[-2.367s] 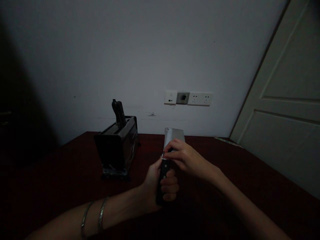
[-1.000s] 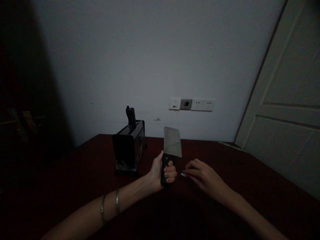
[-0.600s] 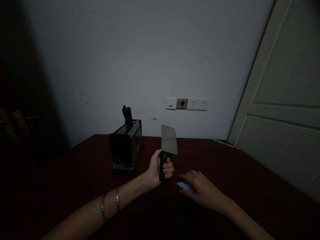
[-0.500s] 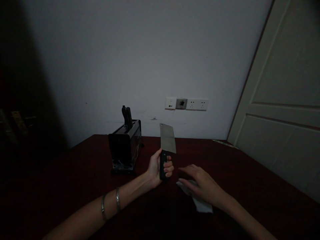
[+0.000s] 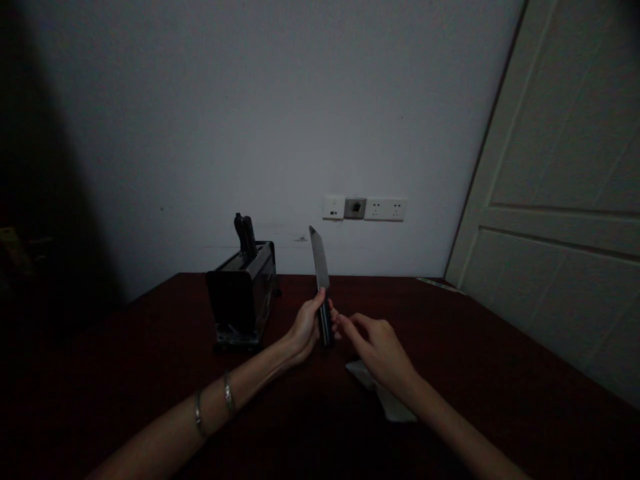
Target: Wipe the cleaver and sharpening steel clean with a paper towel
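A cleaver [image 5: 321, 260] stands nearly upright above the table, its blade turned at a narrow angle to me. My left hand [image 5: 306, 330] is closed around its black handle [image 5: 325, 327], thumb pressed near the base of the blade. Close on the right, my right hand [image 5: 377, 343] has bent, loosely parted fingers, with its thumb and index tips at the left hand's fingertips; whether they touch is unclear. A white cloth [image 5: 393, 403] lies on the table under my right hand, which partly hides it.
Left of the cleaver stands a black knife block [image 5: 240, 297] with dark-handled knives [image 5: 246, 235] upright in it. The dark red table [image 5: 300, 427] meets a pale wall with sockets [image 5: 385, 209]. A light panelled door [image 5: 560, 280] is at the right.
The cleaver has turned in my left hand from broadside to nearly edge-on. My right hand has risen off the area over the cloth and moved left to my left hand's fingers.
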